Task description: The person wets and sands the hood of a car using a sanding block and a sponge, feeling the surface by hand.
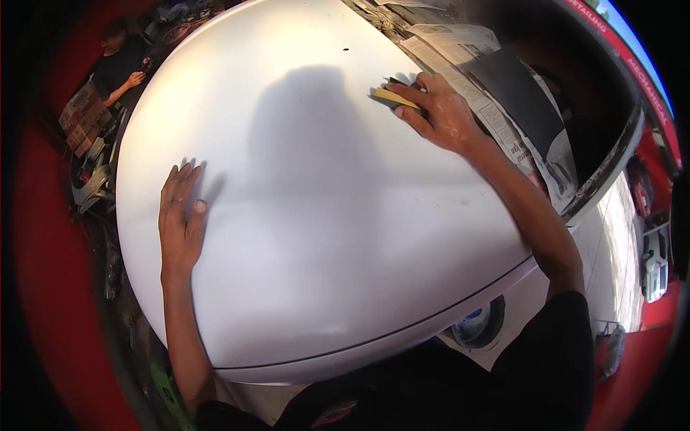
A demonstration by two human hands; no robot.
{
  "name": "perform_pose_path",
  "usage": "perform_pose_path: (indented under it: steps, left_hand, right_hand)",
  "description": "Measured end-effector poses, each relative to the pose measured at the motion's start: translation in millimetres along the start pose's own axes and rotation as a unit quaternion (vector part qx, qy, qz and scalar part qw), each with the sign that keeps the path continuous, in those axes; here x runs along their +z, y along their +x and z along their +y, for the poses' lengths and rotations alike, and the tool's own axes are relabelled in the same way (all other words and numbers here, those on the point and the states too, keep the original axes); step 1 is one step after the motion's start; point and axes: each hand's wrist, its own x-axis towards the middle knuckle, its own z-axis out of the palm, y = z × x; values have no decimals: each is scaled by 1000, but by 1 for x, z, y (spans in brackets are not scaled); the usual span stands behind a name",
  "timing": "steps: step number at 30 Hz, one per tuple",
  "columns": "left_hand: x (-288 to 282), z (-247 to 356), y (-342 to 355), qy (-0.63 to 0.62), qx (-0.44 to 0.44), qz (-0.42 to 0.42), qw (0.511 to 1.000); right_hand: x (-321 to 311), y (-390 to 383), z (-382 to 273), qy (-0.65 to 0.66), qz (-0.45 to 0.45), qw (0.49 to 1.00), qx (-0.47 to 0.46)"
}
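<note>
A large white curved car panel (pixel 338 215) fills the middle, with a shadow across it and a small dark mark near its top. My left hand (pixel 180 219) lies on or just over its left side, open, fingers stretched out and holding nothing. My right hand (pixel 442 115) is closed on a yellow and dark pad (pixel 392 95), which sits on the panel's upper right, near its edge. Newspaper sheets (pixel 449 47) and a dark sheet (pixel 507 97) lie just beyond that edge.
Another person (pixel 118 72) stands at the upper left beside cardboard boxes (pixel 83 118) and clutter. A dark opening with a metal rim (pixel 604 176) is at the right. Below the panel show a wheel (pixel 474 323) and floor. A white car (pixel 654 266) stands farther right.
</note>
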Motion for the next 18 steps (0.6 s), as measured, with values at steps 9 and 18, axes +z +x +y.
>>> perform_pose_path:
  steps: [9, 18]
  left_hand:
    - [-3, 27, 16, -6, -27, -81, 996]
    - [-7, 10, 0, -33, -5, -14, 999]
  right_hand:
    - [7, 21, 44, 52, -55, 996, -41]
    - [187, 303, 153, -124, 58, 988, 75]
